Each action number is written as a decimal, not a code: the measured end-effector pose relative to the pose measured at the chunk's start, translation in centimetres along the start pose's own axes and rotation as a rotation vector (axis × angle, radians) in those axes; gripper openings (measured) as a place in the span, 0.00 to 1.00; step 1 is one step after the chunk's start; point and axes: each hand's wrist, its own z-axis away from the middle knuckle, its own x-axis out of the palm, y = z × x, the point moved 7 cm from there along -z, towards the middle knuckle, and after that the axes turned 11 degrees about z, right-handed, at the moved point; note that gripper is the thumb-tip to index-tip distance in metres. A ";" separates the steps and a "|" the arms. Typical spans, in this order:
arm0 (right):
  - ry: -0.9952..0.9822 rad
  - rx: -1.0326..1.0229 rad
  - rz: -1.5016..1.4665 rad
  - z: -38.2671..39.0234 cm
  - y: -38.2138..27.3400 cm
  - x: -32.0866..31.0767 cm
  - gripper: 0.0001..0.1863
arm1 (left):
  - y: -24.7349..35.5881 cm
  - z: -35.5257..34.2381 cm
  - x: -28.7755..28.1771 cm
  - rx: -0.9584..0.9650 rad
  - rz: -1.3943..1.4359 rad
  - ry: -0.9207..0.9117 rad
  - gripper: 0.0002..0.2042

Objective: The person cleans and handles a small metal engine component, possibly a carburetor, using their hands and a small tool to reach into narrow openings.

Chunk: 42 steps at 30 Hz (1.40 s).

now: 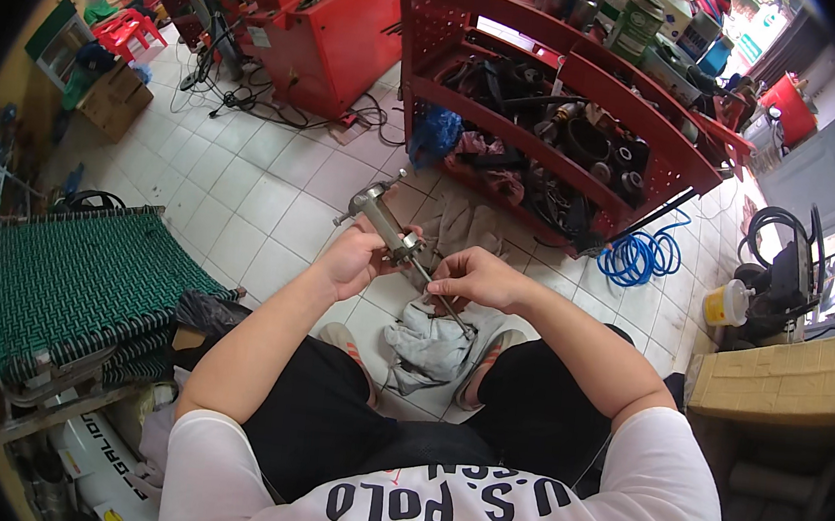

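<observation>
In front of me, above the floor, is a grey metal device (379, 217) with a long squarish body, knobbed screws at its far end and a thin metal rod (421, 269) running out of the near end. My left hand (349, 260) is wrapped round the body from the left. With thumb and fingers my right hand (479, 279) pinches the rod close to the near end. The rod slants down to the right, past my right fingers. Below it a crumpled whitish cloth (419, 349) lies on the tiles between my feet. A brownish cloth (466, 227) is spread just beyond my hands.
A red tool cart (560, 139) loaded with parts and bottles stands ahead. Left of it is a red machine (332, 51) with black cables on the floor. A coiled blue hose (639, 257) lies at right. A green woven folding seat (84, 279) is at left.
</observation>
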 end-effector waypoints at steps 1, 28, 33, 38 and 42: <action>0.024 -0.006 0.065 -0.1 0.0 -0.2 0.11 | -0.1 0.1 0.0 0.003 0.002 0.006 0.37; -0.086 0.026 -0.057 -0.6 0.8 0.9 0.14 | -1.2 -0.1 -0.2 0.002 -0.081 0.039 0.25; -0.030 0.049 0.112 -0.4 0.8 0.2 0.14 | -1.5 -0.3 -0.1 -0.002 -0.105 0.028 0.16; 0.047 -0.017 0.145 -0.5 0.5 0.0 0.14 | -1.3 0.0 0.1 -0.001 -0.054 0.061 0.14; -0.015 -0.020 0.191 -1.0 1.2 0.2 0.17 | -1.5 -0.2 0.2 -0.012 -0.067 0.026 0.14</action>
